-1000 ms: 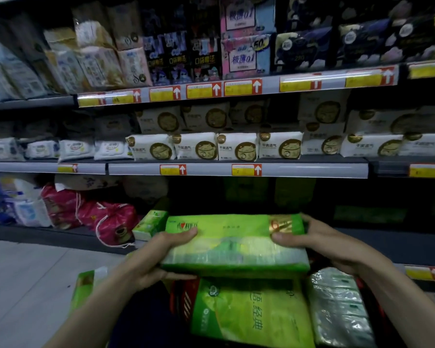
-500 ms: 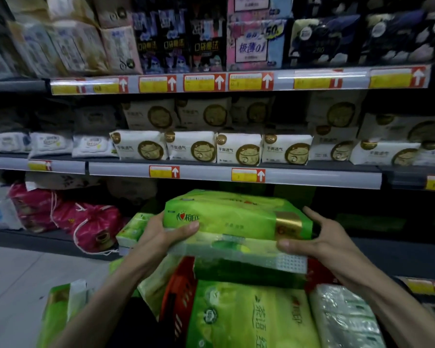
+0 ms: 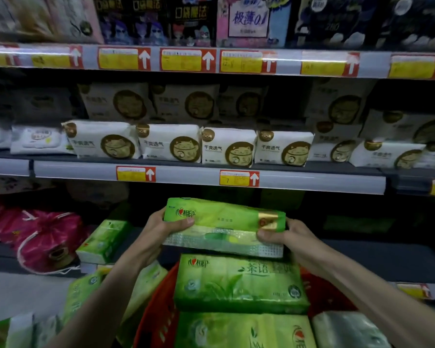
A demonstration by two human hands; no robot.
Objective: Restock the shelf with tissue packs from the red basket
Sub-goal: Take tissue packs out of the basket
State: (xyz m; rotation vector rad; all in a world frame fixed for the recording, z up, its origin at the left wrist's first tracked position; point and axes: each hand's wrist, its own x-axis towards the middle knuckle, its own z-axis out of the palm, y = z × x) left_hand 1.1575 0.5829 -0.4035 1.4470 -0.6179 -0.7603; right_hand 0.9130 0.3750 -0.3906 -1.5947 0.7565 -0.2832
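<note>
I hold a long green tissue pack [image 3: 224, 226] level in front of the dark bottom shelf [image 3: 362, 257]. My left hand [image 3: 158, 231] grips its left end and my right hand [image 3: 284, 234] grips its right end by the gold band. Below it the red basket [image 3: 158, 320] carries more green tissue packs [image 3: 239, 285], stacked, and a silvery pack [image 3: 347, 330] at its right. One small green pack [image 3: 103, 241] lies on the bottom shelf to the left.
Red drawstring bags [image 3: 43, 237] fill the bottom shelf's left part. White packs with a gold cat emblem [image 3: 229, 149] line the middle shelf above. Loose green packs [image 3: 83, 295] lie left of the basket. Pale floor [image 3: 23, 292] shows at lower left.
Both hands have lifted the green pack out of the basket and carried it forward and up toward the bottom shelf opening. The view has moved closer to the shelves.
</note>
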